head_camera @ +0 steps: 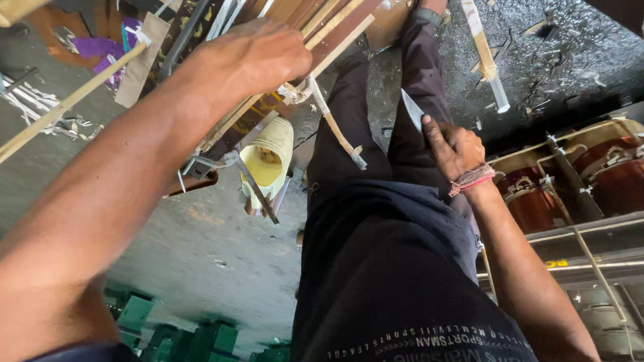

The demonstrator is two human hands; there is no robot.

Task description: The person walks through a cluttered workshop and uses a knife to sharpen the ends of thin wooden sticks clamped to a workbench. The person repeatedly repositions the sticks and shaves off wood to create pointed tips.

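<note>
Over the lap, right hand [450,147] grips a blade [412,109]; left hand [251,58] clasps wooden strips [335,31].

the knife [412,110] in the right hand [450,149] has a pale silver-grey blade. a pink and red thread band [472,180] circles that wrist. the trousers [384,222] are black, with a line of white lettering near the lower edge. the wooden strips [342,16] under the left hand [251,58] are light tan, set among dark reddish-brown boards. a roll of tape [269,162] is pale yellow. the copper coils [620,178] are glossy red-brown. the floor [206,240] is dull grey, the far ground [566,32] black with pale flecks. scraps of paper [98,47] show purple. blocks [206,352] at the bottom are green.
</note>
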